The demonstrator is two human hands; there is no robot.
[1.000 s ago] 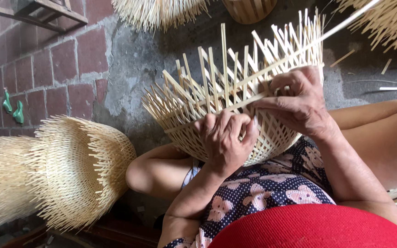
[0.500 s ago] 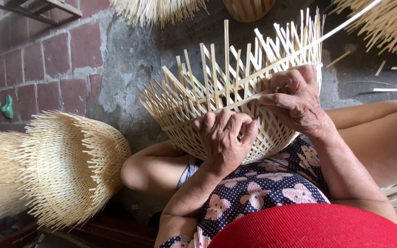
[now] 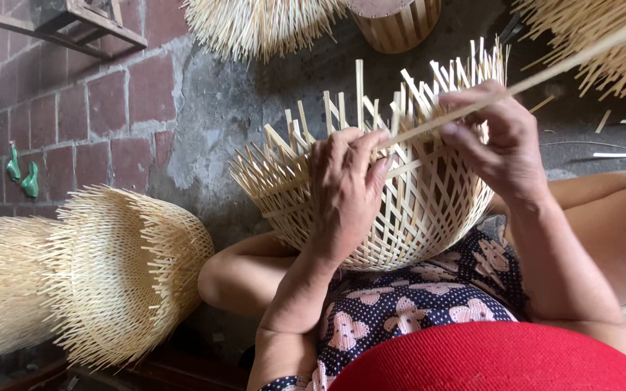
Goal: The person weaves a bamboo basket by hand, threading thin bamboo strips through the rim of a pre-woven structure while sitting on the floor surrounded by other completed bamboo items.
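The half-woven basket [image 3: 393,210] rested on the person's lap, rim turned away, loose staves fanning outward. The left hand [image 3: 345,188] pressed flat on the woven wall, fingers closed over a crossing. The right hand [image 3: 498,141] pinched a long strip [image 3: 545,72] at the rim. In my judgement, the strip wanted steady tension and the crossing held firm while it was threaded, lest the weave gap.

I count one half-woven pale bamboo basket [image 3: 393,210] in work, two hands — left [image 3: 345,188], right [image 3: 498,145] — and two green sandals [image 3: 22,172] on brick.
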